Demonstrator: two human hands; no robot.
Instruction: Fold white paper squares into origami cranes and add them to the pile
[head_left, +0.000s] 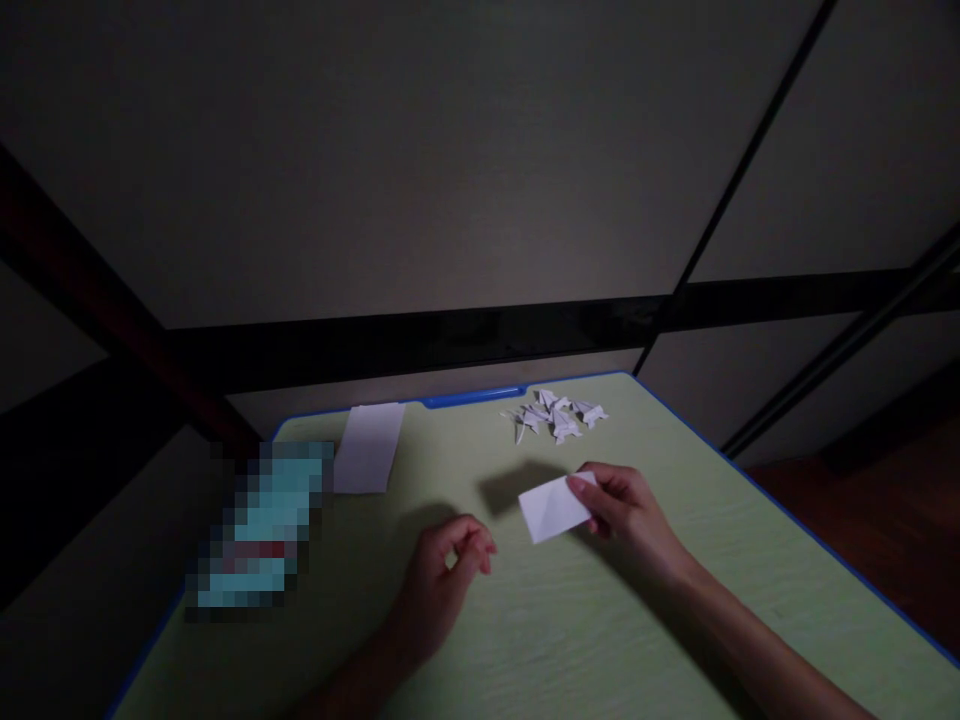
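My right hand (pixel 619 505) holds up a small white rectangle of folded paper (pixel 555 508), pinched at its right end between thumb and fingers. A faint diagonal crease runs across the paper, and its shadow falls on the table behind it. To the left of the paper, my left hand (pixel 450 560) is closed in a loose curl, thumb against the fingers, with nothing visible in it. Beyond both hands lie several small white folded-paper figures (pixel 564 425), grouped near the table's far edge.
A stack or sheet of white paper (pixel 369 450) lies at the far left of the pale green table (pixel 660 620). Beside it is a blurred-out turquoise item (pixel 262 530). A blue strip (pixel 476 397) sits along the blue-rimmed far edge, close to a panelled wall or cabinet (pixel 420 170).
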